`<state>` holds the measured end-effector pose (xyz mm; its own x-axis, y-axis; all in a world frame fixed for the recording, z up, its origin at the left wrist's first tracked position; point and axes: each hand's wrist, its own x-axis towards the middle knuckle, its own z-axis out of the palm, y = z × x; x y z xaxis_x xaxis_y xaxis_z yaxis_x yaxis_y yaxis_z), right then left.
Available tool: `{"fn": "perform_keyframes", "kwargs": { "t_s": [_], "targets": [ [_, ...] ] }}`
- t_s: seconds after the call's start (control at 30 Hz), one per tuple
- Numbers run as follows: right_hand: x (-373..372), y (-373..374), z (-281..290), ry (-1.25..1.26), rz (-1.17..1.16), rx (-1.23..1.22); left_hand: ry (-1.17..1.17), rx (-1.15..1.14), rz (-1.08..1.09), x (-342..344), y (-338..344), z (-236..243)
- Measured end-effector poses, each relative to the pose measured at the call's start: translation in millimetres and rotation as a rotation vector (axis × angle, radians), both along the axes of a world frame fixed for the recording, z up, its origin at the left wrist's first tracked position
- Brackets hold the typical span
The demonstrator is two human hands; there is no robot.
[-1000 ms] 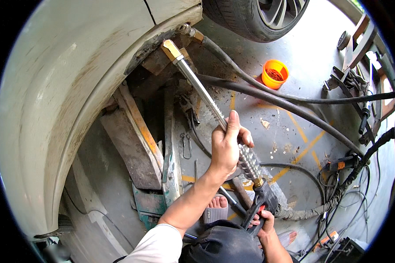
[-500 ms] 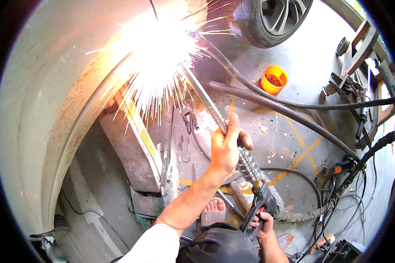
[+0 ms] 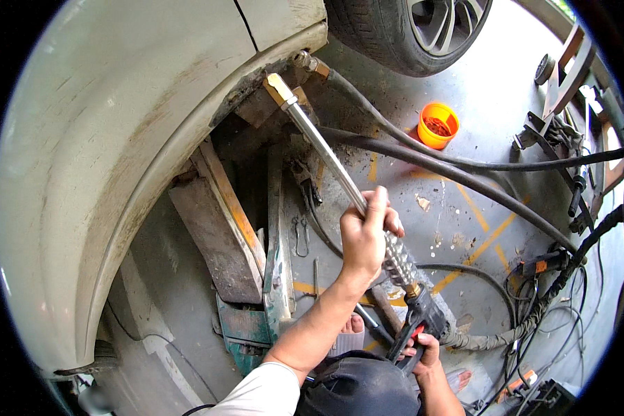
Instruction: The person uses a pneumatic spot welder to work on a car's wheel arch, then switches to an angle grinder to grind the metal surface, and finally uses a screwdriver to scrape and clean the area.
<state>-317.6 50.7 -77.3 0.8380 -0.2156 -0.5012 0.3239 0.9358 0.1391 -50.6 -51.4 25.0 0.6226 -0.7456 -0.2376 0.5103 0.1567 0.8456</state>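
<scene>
A spot welding gun [image 3: 336, 163] slants across the middle, with a long metal shaft, a brass-coloured tip and a ribbed metal section above its black handle. My left hand [image 3: 367, 232] is closed around the shaft just above the ribbed section. Farther down, my right hand [image 3: 421, 350] grips the black handle beside its red trigger; the handle partly hides the fingers. The tip lies close to the rusty lower edge of a pale car body panel [image 3: 139, 104]; I cannot tell if they touch. Beside it, a cable end with a metal fitting [image 3: 310, 62] meets the panel edge.
A car wheel [image 3: 409, 41] is at the top. An orange tub [image 3: 437, 126] of reddish bits stands on the floor. Thick black cables [image 3: 457, 173] run to the right. A green metal jack [image 3: 244, 326] with a rusty plate sits under the car, and tangled wires lie lower right.
The bright glare and flying sparks at the gun's tip have stopped, so the tip and panel edge now show. Both hands keep their hold on the gun, shifted slightly right and down.
</scene>
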Motion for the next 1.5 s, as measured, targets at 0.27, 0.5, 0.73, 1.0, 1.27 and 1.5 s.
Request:
{"fn": "perform_keyframes", "kwargs": {
  "t_s": [0.27,0.5,0.73,1.0,1.27,1.5],
  "targets": [
    [5.2,-2.9,2.9,0.015,-0.02,0.011,-0.074,0.021,-0.004,50.2,-20.5,33.3],
    [4.5,-0.4,-3.6,0.011,0.003,0.016,-0.072,0.03,-0.1,7.8,6.2,-3.5],
    [4.1,-9.5,1.0,0.064,0.028,0.029,-0.056,-0.213,-0.585,70.7,27.6,-2.8],
    [-6.9,-11.5,-4.5,0.036,0.027,0.089,-0.361,0.153,-0.24,42.3,29.5,7.9],
    [-11.7,1.6,-17.0,0.026,-0.042,0.059,-0.337,0.152,-0.24,33.8,25.3,1.3],
    [5.0,-6.5,-3.0,0.033,-0.062,0.052,-0.314,0.106,-0.252,45.0,15.6,12.8]
  ]
}}
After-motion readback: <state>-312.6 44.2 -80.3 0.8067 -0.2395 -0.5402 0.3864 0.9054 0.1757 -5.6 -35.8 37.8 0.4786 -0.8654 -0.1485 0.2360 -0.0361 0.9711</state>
